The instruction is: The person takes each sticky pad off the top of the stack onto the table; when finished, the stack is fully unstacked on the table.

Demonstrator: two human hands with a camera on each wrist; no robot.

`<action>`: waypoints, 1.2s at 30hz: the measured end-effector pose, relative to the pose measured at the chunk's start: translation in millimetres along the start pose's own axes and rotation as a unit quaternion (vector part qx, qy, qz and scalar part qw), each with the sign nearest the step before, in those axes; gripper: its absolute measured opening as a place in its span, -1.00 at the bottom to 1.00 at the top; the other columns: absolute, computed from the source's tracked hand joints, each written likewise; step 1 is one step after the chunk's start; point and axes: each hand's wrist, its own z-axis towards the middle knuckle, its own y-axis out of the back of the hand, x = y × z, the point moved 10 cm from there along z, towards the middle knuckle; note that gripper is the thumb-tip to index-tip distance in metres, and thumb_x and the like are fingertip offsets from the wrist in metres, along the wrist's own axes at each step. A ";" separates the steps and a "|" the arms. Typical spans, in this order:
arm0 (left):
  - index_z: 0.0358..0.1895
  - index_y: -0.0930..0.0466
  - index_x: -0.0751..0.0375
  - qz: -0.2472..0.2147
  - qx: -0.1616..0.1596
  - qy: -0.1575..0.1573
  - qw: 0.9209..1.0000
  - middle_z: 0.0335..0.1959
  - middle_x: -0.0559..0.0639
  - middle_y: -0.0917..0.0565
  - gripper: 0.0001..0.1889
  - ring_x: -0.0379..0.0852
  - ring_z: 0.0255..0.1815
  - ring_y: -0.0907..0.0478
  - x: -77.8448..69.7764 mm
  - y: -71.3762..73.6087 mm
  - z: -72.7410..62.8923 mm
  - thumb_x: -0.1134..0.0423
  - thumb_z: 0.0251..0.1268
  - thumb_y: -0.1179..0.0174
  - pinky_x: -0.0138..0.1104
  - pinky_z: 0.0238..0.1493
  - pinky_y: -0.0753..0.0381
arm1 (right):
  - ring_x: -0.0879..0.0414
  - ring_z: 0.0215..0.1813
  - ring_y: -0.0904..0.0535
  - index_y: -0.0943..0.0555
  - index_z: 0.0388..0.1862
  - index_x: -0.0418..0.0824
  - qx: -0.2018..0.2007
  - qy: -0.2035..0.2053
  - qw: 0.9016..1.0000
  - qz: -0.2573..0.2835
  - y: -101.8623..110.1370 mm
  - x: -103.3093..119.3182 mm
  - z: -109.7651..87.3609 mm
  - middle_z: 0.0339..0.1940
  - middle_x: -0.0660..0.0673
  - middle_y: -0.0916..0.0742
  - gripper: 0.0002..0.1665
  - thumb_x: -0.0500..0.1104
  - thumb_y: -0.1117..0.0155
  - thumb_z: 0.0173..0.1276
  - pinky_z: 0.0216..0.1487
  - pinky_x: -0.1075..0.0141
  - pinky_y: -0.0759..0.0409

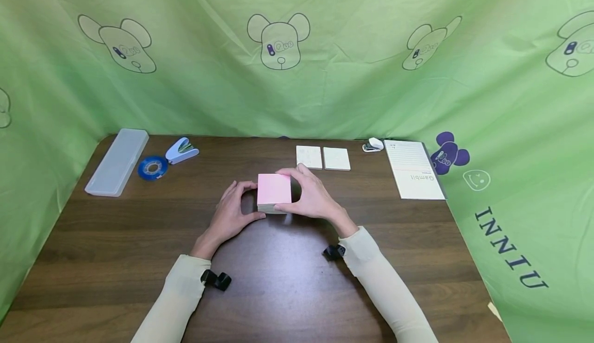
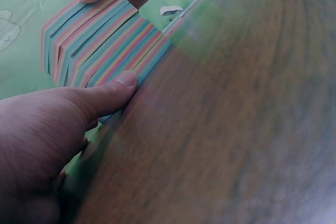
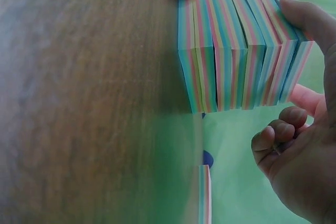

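Note:
A tall stack of sticky notes (image 1: 274,189) with a pink top stands on the table between both hands. Its sides show pink, blue and yellow layers in the wrist views, some bundles slightly uneven. My left hand (image 1: 230,214) grips the stack low down, its thumb (image 2: 125,80) against the near side close to the tabletop. Higher up, my right hand (image 1: 313,193) pinches the stack between thumb (image 3: 302,14) and index finger, with the other fingers loosely curled beside it. Behind the stack lie two thin, pale-topped note pads (image 1: 309,157) side by side.
At the left lie a translucent plastic case (image 1: 118,162), a blue tape roll (image 1: 153,168) and a light-blue stapler-like tool (image 1: 182,150). A small white stapler (image 1: 373,145) and a lined notebook (image 1: 414,170) lie at the right. Green cloth (image 1: 278,100) hangs around the table's back and sides.

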 end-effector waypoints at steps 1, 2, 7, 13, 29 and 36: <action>0.43 -0.45 0.30 0.000 0.001 0.001 1.000 0.40 0.27 -0.66 -0.14 0.23 0.54 -0.53 0.6 -0.3 0.1 0.25 0.11 -0.77 0.09 0.85 0.04 | -0.02 -0.09 -0.51 -0.65 0.46 0.01 -0.004 0.003 1.000 0.002 0.6 -0.4 0.1 -0.05 -0.14 -0.60 -0.02 0.24 -0.80 0.07 -0.05 0.16 -0.54; 0.43 -0.45 0.29 0.000 0.002 0.004 1.000 0.40 0.27 -0.65 -0.14 0.23 0.54 -0.52 0.9 -0.5 0.0 0.25 0.11 -0.77 0.08 0.86 0.05 | 0.01 -0.09 -0.51 -0.66 0.45 0.02 -0.007 0.005 1.000 0.005 1.4 -0.9 0.1 -0.06 -0.11 -0.59 -0.03 0.24 -0.80 0.08 -0.04 0.15 -0.55; 0.43 -0.44 0.29 0.000 0.004 0.009 1.000 0.41 0.26 -0.65 -0.14 0.23 0.56 -0.51 1.3 -0.7 0.3 0.24 0.12 -0.76 0.06 0.86 0.06 | 0.07 -0.07 -0.50 -0.66 0.43 -0.01 -0.010 0.001 1.000 0.000 6.8 4.1 -1.7 -0.08 -0.03 -0.58 -0.06 0.15 -0.82 0.06 0.01 0.13 -0.57; 0.45 -0.44 0.26 -0.002 0.008 0.021 1.000 0.42 0.23 -0.64 -0.14 0.20 0.57 -0.49 3.5 -0.7 -0.2 0.22 0.13 -0.76 0.06 0.87 0.08 | 0.02 -0.04 -0.51 -0.66 0.44 -0.07 -0.014 0.009 1.000 0.012 14.3 6.1 -3.3 -0.06 -0.04 -0.59 -0.04 0.12 -0.82 0.05 0.04 0.17 -0.55; 0.46 -0.42 0.25 0.005 0.010 0.019 1.000 0.44 0.22 -0.64 -0.13 0.19 0.58 -0.49 1.8 -1.7 0.2 0.24 0.13 -0.76 0.06 0.86 0.06 | -0.09 -0.26 -0.38 -0.66 0.46 -0.13 -0.054 0.028 0.997 0.044 47.3 -7.3 -20.9 -0.21 -0.20 -0.53 -0.03 -0.04 -0.83 0.02 -0.29 0.33 -0.32; 0.45 -0.43 0.24 -0.001 0.008 0.014 1.000 0.43 0.22 -0.64 -0.13 0.18 0.57 -0.50 1.0 -1.9 -0.6 0.24 0.13 -0.76 0.06 0.86 0.06 | -0.02 -0.22 -0.37 -0.65 0.46 -0.17 -0.065 0.013 0.997 0.046 60.0 -19.6 -30.4 -0.20 -0.20 -0.55 -0.04 -0.10 -0.83 0.03 -0.25 0.36 -0.32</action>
